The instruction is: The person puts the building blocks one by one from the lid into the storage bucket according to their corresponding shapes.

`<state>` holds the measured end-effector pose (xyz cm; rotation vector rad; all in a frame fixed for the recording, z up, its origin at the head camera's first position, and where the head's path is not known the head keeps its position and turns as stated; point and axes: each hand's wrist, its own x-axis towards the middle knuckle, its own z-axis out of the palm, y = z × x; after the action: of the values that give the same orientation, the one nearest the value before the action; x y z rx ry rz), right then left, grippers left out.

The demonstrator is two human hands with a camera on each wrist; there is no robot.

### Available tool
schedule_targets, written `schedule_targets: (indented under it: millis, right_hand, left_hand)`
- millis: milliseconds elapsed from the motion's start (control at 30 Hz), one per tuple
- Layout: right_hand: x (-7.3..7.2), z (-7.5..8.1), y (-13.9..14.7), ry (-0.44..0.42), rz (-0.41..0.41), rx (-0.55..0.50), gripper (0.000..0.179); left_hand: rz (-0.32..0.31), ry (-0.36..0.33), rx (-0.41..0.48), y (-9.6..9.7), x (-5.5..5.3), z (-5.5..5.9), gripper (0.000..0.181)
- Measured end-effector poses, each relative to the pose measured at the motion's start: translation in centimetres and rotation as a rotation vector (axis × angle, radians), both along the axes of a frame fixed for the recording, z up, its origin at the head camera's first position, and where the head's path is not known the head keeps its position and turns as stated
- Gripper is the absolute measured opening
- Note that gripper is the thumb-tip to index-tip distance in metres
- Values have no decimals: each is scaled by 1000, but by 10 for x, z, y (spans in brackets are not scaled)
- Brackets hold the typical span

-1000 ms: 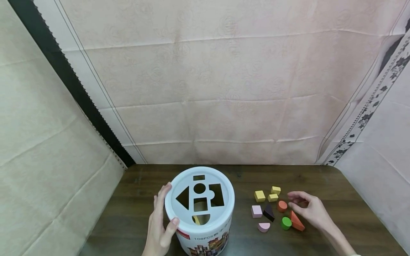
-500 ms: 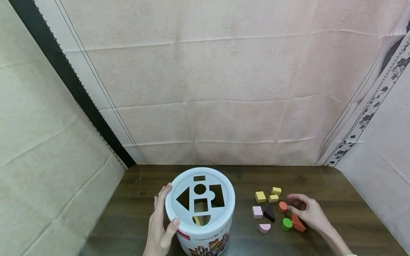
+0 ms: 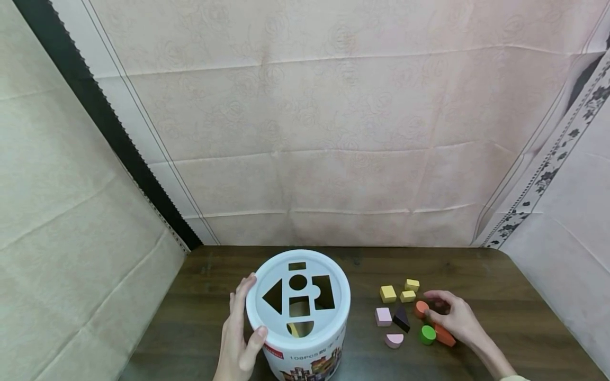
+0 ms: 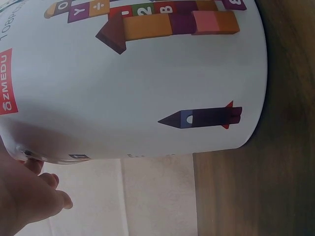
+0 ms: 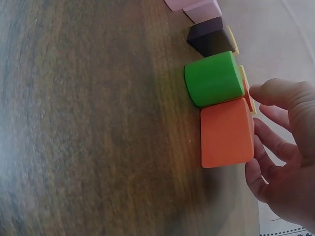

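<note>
My left hand (image 3: 240,330) grips the left side of a white block bucket (image 3: 305,346), thumb at the front of the rim and fingers farther back. Its pale blue lid (image 3: 281,264) has cut-out shapes, with something yellow visible inside. My right hand (image 3: 452,315) is at an orange cylinder (image 3: 420,308), thumb tip against or very near its right side and fingers loosely bent above it. Under that hand lies an orange triangular block (image 3: 444,335), beside a green cylinder (image 3: 427,334). In the right wrist view the green cylinder (image 5: 215,79) mostly hides the orange one.
Left of the right hand lie several yellow blocks (image 3: 388,293), a lilac cube (image 3: 383,317), a dark triangular block (image 3: 401,319) and a pink half-round block (image 3: 394,340). The wooden table (image 3: 362,360) meets cloth-covered walls (image 3: 333,159) at the back and sides.
My right hand has moved slightly left and down, bringing the thumb to the orange cylinder and covering more of the orange triangular block. My left hand keeps its hold on the bucket.
</note>
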<state>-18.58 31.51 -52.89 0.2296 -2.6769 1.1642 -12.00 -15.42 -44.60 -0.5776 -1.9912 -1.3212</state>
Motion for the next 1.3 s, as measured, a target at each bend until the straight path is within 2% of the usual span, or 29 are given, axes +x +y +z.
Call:
schedule_targets:
  millis: [467,1300]
  right_hand:
    - [-2,-2,-1,-83,28,-14,35]
    - [-4,-2,-1,-98,48,25,32]
  left_hand:
    - [4,-9,10,0,0,0,69]
    - [-6,6,11,-1,0,-2,70]
